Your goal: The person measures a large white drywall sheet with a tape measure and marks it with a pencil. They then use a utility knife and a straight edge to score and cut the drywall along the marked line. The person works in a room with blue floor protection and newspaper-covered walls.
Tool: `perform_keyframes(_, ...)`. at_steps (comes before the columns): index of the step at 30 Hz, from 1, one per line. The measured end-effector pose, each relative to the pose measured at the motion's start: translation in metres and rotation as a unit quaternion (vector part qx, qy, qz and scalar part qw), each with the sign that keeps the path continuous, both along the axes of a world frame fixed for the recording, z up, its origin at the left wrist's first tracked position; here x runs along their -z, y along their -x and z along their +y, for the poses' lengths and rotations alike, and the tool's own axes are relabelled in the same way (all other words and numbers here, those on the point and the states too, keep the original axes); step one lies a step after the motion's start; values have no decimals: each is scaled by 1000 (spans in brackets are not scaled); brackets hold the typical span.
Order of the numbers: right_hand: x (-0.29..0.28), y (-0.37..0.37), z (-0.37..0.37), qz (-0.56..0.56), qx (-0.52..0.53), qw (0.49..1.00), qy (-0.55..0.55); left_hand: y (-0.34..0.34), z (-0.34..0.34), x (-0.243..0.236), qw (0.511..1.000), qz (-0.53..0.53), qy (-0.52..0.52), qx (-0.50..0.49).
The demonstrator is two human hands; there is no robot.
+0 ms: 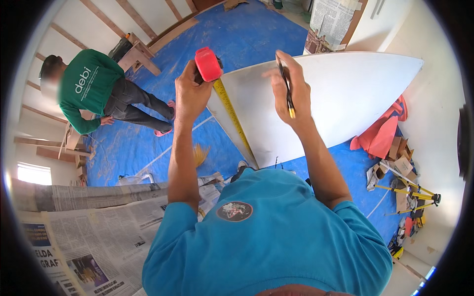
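My left hand [191,96] is closed around a red tape measure [208,65], above the far left corner of a white board. Its yellow blade [231,111] runs out along the straight left edge of the board toward my body. The white board [335,98] is large and tapers to a point at the right. Over the board, my right hand [295,93] grips a slim dark pencil or pen [285,81] with a yellowish lower end. The index finger lies along it. Whether its tip touches the board I cannot tell.
A person in a green top [94,89] bends over at the left, beside a wooden trestle [138,58]. Blue sheeting [237,29] covers the floor. Newspaper [108,237] lies at lower left. A yellow tripod [417,196], cardboard boxes [400,158] and red sheets [380,135] lie at right.
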State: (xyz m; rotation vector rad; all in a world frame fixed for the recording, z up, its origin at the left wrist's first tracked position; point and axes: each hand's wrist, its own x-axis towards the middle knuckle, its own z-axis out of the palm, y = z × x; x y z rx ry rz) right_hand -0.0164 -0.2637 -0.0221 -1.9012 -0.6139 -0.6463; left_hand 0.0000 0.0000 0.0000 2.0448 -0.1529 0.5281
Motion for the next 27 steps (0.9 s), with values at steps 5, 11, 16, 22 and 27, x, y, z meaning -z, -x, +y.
perform_keyframes(5, 10, 14, -4, 68, -95, 972, -206, 0, -17, -4, 999, 16, 51, 4)
perform_keyframes(11, 55, 25, 31, 129, -147, 945, -263, -3, -7, -4, 998, -40, 25, 47)
perform_keyframes(16, 80, 38, 57, 225, -123, 894, -368, -9, 2, -6, 995, -51, -15, 80)
perform_keyframes(22, 121, 42, 52, 189, 15, 907, -375, -25, 14, 2, 988, -91, -40, 119)
perform_keyframes(27, 172, 91, 12, 198, 231, 866, -397, -28, 29, -11, 981, -39, -93, 162)
